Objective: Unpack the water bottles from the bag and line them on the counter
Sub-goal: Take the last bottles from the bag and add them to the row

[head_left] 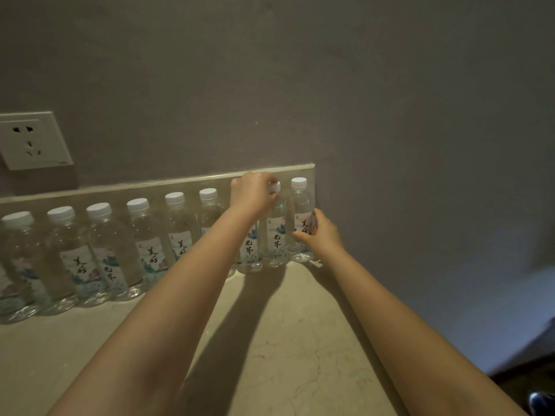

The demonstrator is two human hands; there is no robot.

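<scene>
A: So, where are the clear plastic water bottles with white screw caps (141, 232)?
B: Upright in one row along the back edge of the beige marble counter (270, 340), reaching its back right corner.
A: And the hands?
B: The left hand (253, 190) curls its fingers round the cap of the second bottle from the right (277, 235). The right hand (321, 232) grips the labelled side of the end bottle (301, 205).
A: Anything else?
B: A white wall socket (31, 141), upper left.
</scene>
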